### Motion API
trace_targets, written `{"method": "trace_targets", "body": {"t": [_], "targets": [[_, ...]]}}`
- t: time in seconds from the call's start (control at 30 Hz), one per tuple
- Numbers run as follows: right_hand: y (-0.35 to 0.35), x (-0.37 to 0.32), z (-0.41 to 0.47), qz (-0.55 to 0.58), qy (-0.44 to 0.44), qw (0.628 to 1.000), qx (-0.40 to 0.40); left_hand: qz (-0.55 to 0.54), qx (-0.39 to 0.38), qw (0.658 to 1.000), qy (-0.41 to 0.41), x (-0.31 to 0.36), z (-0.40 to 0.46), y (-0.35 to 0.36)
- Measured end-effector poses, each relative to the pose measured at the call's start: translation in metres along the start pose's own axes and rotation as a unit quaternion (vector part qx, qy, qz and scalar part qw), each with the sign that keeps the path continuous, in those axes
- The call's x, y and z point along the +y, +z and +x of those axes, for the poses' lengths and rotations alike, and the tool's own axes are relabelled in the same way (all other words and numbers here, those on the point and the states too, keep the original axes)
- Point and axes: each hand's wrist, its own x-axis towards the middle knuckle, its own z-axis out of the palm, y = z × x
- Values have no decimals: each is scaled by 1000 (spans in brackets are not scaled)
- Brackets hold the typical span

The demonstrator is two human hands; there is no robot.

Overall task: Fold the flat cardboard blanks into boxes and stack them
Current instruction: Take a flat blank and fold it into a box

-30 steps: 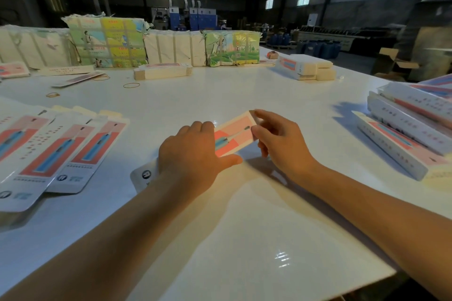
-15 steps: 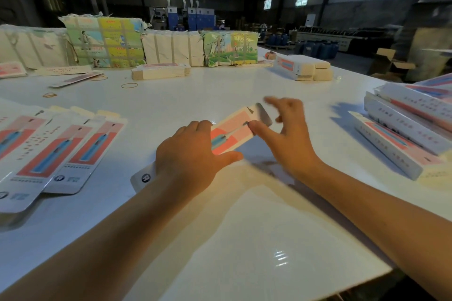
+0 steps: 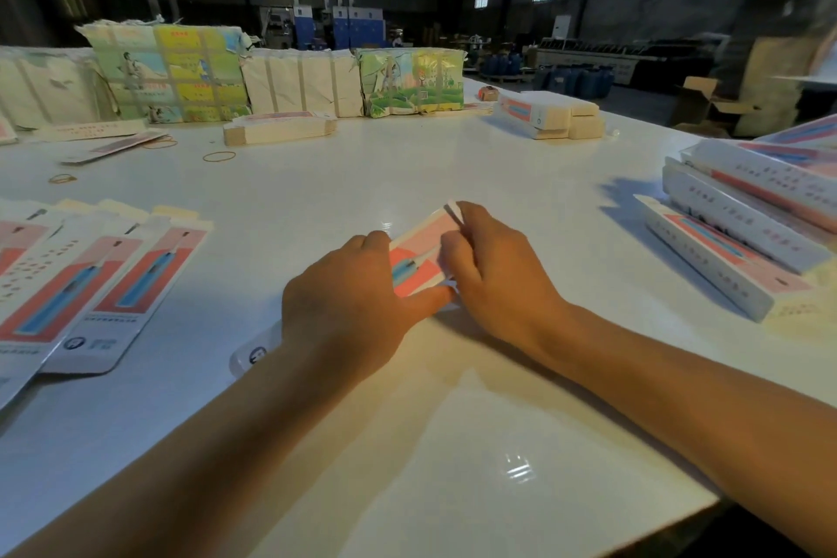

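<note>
mid-frame, our left hand point(image 3: 348, 299) grips one blank point(image 3: 419, 261); right hand point(image 3: 493, 267) seemingly pinches its end flap. finished boxes point(image 3: 724, 249) stacked right; flat blanks point(image 3: 113, 285) wait left.

the box blank point(image 3: 419, 261) i'm folding is pink with a blue pen picture. it lies slantwise on the table point(image 3: 407, 177), its far end flap turned up. left of it, flat blanks point(image 3: 113, 285) lie fanned and overlapping. right of it, folded boxes point(image 3: 743, 222), long and white with pink faces, lie stacked.
</note>
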Motion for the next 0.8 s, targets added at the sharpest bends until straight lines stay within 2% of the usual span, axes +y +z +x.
{"method": "trace_targets", "body": {"t": [0.1,0.23,0.33,0.47,0.63,0.73,0.8], "targets": [[-4,-6,1,127,32,991,-10,11,6,1000,-5,-2,-1,-2],[-8,-9,9,371,167,914,1,27,49,998,10,-5,-2,-2],[-10,-8,13,451,208,868,3,21,67,997,25,-7,-2,-3],[-11,-4,16,506,225,833,9,27,70,996,48,-8,-3,-4],[-9,0,16,481,214,850,16,31,83,994,62,-9,-5,-3],[-8,0,13,365,156,917,45,48,88,993,70,-9,-4,-2],[-8,-2,10,309,120,942,54,60,83,993,64,-9,-3,-2]]}}
